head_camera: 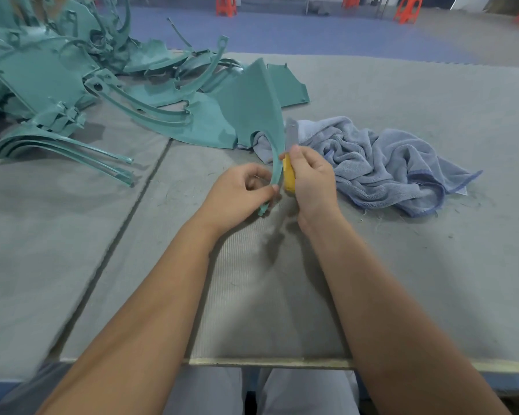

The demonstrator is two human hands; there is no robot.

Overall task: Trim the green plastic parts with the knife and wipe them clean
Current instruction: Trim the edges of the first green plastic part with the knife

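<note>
A large green plastic part (252,109) stands tilted at the table's middle, its narrow curved tail running down toward me. My left hand (237,196) pinches the tail's lower end. My right hand (309,178) grips a yellow-handled knife (289,175), thumb on top, with the grey blade pointing away and lying along the tail's right edge. A crumpled blue-grey cloth (387,163) lies just right of my hands, partly tucked under the part.
A heap of green plastic parts (57,70) fills the table's far left, with curved strips (72,157) reaching toward the middle. The grey felt table (282,295) has a seam (126,217) on the left. Orange stools (406,9) stand on the floor beyond.
</note>
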